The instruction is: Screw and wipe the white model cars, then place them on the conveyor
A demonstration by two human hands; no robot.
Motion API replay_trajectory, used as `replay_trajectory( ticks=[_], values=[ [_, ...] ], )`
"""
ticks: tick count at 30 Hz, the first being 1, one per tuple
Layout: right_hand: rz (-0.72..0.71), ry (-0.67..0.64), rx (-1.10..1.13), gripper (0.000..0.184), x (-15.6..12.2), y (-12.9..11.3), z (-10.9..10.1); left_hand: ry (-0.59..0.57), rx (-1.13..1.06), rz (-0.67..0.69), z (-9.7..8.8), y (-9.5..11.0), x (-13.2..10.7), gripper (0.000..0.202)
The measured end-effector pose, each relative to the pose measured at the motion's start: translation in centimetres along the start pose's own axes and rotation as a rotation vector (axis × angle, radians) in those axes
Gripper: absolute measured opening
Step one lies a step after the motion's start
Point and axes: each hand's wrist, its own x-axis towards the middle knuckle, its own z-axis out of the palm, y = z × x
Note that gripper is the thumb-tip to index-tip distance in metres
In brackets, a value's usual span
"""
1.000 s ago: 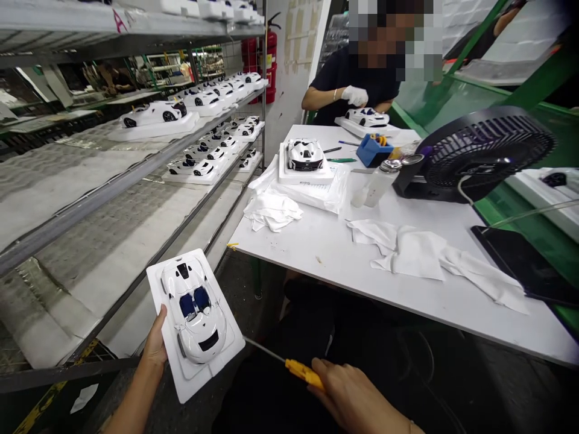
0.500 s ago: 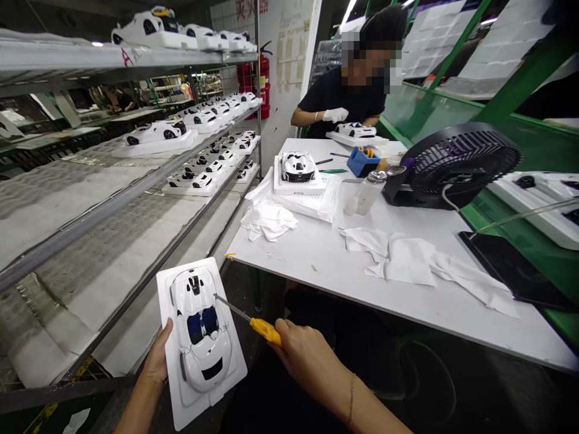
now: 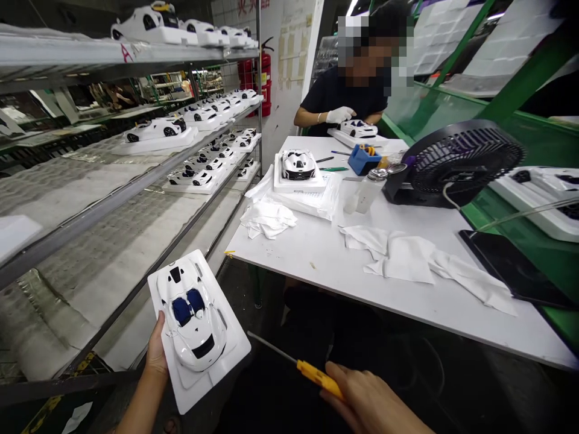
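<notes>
My left hand (image 3: 157,348) grips the left edge of a white foam tray (image 3: 187,395), its thumb on the rim and the other fingers hidden underneath. Nested in that tray is a white model car (image 3: 203,331) with dark blue seats and black vents, tilted towards me. My right hand (image 3: 357,389) is closed around the yellow handle of a screwdriver (image 3: 319,378). The screwdriver's thin metal shaft points up and left, its tip just off the tray's right edge and apart from the car.
At left, a rack (image 3: 113,223) carries several white model cars. On the white table (image 3: 289,253) are another model car (image 3: 297,166), cloths (image 3: 404,256), a bottle (image 3: 368,191), a blue box (image 3: 363,160) and a black fan (image 3: 461,163). A gloved co-worker (image 3: 344,90) handles a car across the table.
The screwdriver has moved right and down, away from the car's body, with my right hand. My left hand has turned the tray, its top swinging left and its lower end right.
</notes>
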Motion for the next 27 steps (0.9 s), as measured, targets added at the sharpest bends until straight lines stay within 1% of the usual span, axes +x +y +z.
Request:
replay_trajectory(
  ticks=[3,7,9,12,14,16,18,21,24,27],
  values=[
    [0.007,0.006,-0.01,0.009,1.6,-0.3,-1.4,-0.05,0.035,0.0,0.6,0.0,-0.7,0.047],
    [-0.037,0.041,-0.038,0.009,3.2,-2.0,-2.3,-0.095,0.093,-0.019,1.3,0.2,-1.3,0.046],
    [-0.075,0.062,-0.05,0.008,3.4,-2.7,-2.2,-0.102,0.123,-0.023,1.4,0.5,-1.3,0.044],
    [-0.13,0.078,-0.071,0.007,3.5,-3.3,-1.2,-0.092,0.162,-0.03,1.4,1.1,-1.2,0.044],
    [-0.13,0.09,-0.103,0.005,3.8,-3.6,-0.6,-0.075,0.184,-0.033,1.2,1.7,-1.0,0.049],
    [-0.101,0.115,-0.126,0.004,4.3,-3.7,-0.3,-0.068,0.207,-0.031,1.2,2.3,-0.9,0.055],
    [-0.06,0.149,-0.118,0.005,4.9,-3.9,-0.6,-0.072,0.237,-0.025,1.3,2.8,-0.9,0.06],
    [-0.029,0.18,-0.073,0.005,5.5,-4.4,-1.7,-0.078,0.293,-0.025,1.7,3.2,-1.3,0.063],
    [-0.074,0.148,-0.038,0.003,5.2,-5.0,-2.4,-0.063,0.334,-0.019,2.1,3.2,-1.5,0.064],
    [-0.143,0.016,0.005,0.005,4.0,-5.4,-1.9,-0.023,0.353,-0.006,2.1,3.2,-1.4,0.065]
  ],
)
